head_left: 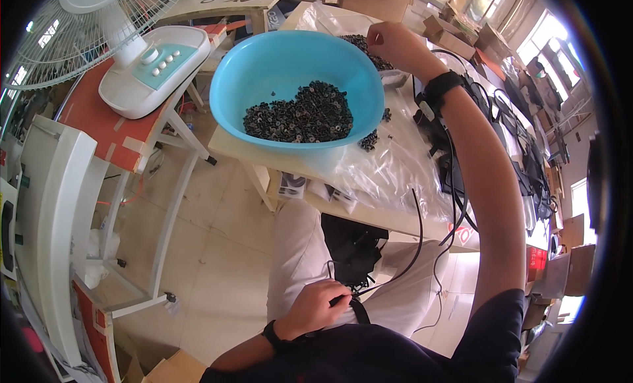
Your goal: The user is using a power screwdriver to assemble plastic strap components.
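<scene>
My left hand [315,310] is in front of my lap, its fingers closed on a black cord [402,272]. One stiff length of the cord curves from it up toward the table edge. My right hand [394,45] is stretched out past the right side of a light blue basin [231,73]. Its fingers are curled together at a pile of small dark parts [358,43]; what they pinch, if anything, is too small to make out. Inside the basin lies a heap of small black and grey ring-like parts [300,116]. A few loose parts [369,142] lie beside it.
Clear plastic sheeting [386,175] covers the table. Black straps and cords [504,129] are heaped on its right side. A white fan [155,66] stands on a red-topped stand at left. Black material [353,248] hangs between my knees. Cardboard boxes [455,37] are stacked at the back.
</scene>
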Action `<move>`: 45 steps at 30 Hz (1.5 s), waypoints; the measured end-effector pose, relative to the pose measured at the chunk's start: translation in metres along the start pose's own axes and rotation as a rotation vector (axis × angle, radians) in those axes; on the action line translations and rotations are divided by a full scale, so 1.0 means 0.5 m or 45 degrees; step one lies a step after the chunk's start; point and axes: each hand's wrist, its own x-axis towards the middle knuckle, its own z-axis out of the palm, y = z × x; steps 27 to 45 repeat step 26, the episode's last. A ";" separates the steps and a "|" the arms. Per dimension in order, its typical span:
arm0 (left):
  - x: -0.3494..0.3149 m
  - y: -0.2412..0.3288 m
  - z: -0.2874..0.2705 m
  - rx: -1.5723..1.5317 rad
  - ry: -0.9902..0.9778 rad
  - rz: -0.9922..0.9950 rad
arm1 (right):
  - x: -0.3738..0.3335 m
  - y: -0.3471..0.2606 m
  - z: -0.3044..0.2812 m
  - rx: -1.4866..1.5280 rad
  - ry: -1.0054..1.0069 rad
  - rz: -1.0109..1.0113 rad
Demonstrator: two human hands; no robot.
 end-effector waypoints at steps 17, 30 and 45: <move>0.064 0.134 0.047 -0.959 0.416 -0.282 | -0.628 -0.276 -0.112 1.505 0.239 0.313; 0.061 0.208 0.132 -0.861 0.360 -0.246 | -0.824 -0.294 -0.045 1.290 0.506 0.401; 0.061 0.208 0.132 -0.861 0.360 -0.246 | -0.824 -0.294 -0.045 1.290 0.506 0.401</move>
